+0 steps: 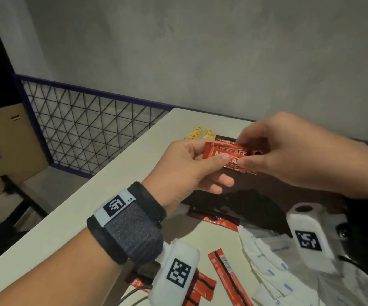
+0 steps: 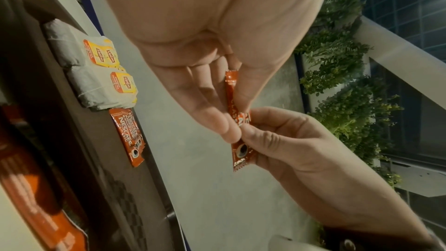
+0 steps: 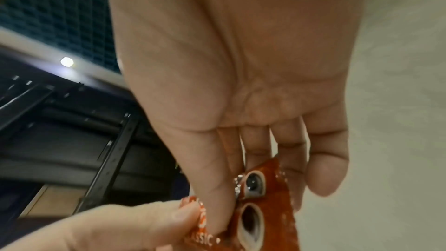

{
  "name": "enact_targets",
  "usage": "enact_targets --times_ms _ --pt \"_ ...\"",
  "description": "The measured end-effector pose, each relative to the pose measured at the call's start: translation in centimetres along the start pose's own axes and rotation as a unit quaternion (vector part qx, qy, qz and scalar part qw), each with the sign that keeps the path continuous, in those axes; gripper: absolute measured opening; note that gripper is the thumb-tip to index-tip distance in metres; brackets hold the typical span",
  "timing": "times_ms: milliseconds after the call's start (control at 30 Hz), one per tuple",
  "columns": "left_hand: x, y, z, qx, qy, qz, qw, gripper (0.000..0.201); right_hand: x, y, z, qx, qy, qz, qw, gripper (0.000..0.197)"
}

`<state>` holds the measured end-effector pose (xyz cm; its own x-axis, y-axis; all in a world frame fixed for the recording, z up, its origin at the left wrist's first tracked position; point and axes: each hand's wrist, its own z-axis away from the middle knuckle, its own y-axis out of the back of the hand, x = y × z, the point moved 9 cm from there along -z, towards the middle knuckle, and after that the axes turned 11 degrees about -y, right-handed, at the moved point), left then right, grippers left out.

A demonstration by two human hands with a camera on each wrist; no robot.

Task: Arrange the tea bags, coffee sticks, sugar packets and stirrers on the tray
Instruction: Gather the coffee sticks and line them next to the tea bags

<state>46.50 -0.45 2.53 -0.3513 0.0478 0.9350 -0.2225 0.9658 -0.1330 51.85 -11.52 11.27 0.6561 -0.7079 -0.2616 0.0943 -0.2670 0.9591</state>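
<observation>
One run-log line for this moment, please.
left hand: pinching coffee sticks | right hand: pinching same sticks | tray: tea bags placed

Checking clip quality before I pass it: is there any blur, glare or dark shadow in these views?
Head view: dim, hands' shadow darkens the tray, foil glare on the coffee sticks. Left wrist view: tea bags sharp, near foreground blurred. Right wrist view: soft, background streaked, lamp flare.
</observation>
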Motion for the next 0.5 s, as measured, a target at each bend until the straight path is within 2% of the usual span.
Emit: enact_targets --times_ms 67,167,267,400,500 --pt "0.2 0.3 -0.1 0.019 -0.002 0.004 1.0 0.028 -0.5 0.0 -1.1 -0.015 0.007 0.048 0.999 0.01" --pt "0.5 1.8 -0.4 0.076 -0.004 -0.012 0.997 0.034 0.5 0.3 -3.2 -0.062 -0.032 0.025 0.997 0.01" --pt "1.0 3.8 -0.7 0.141 -0.01 0.013 0.99 0.034 2.8 -0.1 -6.0 -0.068 -0.074 0.018 0.995 0.008" --pt "1.4 6.2 -1.0 0.192 -0.013 0.052 0.98 0.029 5.7 -3.7 -8.7 -0.103 -0.123 0.088 0.983 0.013" --pt "1.2 7.1 -1.0 0.206 -0.01 0.081 0.975 0.025 6.3 -6.3 -9.8 -0.129 -0.126 0.119 0.976 0.014"
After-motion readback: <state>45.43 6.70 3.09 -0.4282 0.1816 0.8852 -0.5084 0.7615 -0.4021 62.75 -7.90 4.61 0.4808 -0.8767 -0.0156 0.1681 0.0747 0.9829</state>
